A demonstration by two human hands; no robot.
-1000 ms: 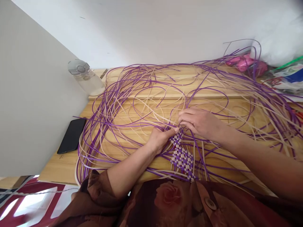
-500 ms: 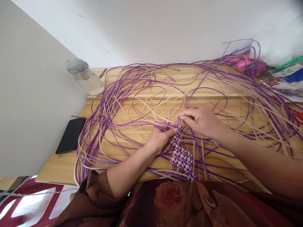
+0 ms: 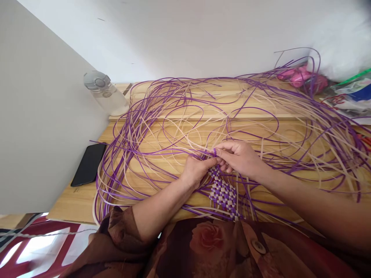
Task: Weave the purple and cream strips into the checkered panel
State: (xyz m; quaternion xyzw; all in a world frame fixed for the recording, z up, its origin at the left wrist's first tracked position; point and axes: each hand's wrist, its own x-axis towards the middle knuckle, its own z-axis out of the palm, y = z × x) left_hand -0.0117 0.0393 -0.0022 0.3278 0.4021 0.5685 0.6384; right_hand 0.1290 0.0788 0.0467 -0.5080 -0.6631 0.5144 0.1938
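A woven strip (image 3: pixel 223 194) in a purple and beige check lies on the table in front of me, its near end by my shirt. My left hand (image 3: pixel 195 170) is closed on the far end of this strip, thumb on top. My right hand (image 3: pixel 239 157) touches the left thumb and pinches a purple strand (image 3: pixel 215 151) at the weave's edge. The fingers cover most of the far end. Long loose purple and beige strands (image 3: pixel 136 127) fan out from the weave to both sides.
On the left are a black phone (image 3: pixel 88 164) and a clear bottle with a grey lid (image 3: pixel 106 92). Pink bundles (image 3: pixel 301 77) and plastic bags (image 3: pixel 355 90) stand at the back right. A wooden ledge (image 3: pixel 217 112) runs along the back of the table (image 3: pixel 62 202).
My right hand has come down and left, against my left hand, with the purple strand pulled in close to the weave. My left hand stays on the strip.
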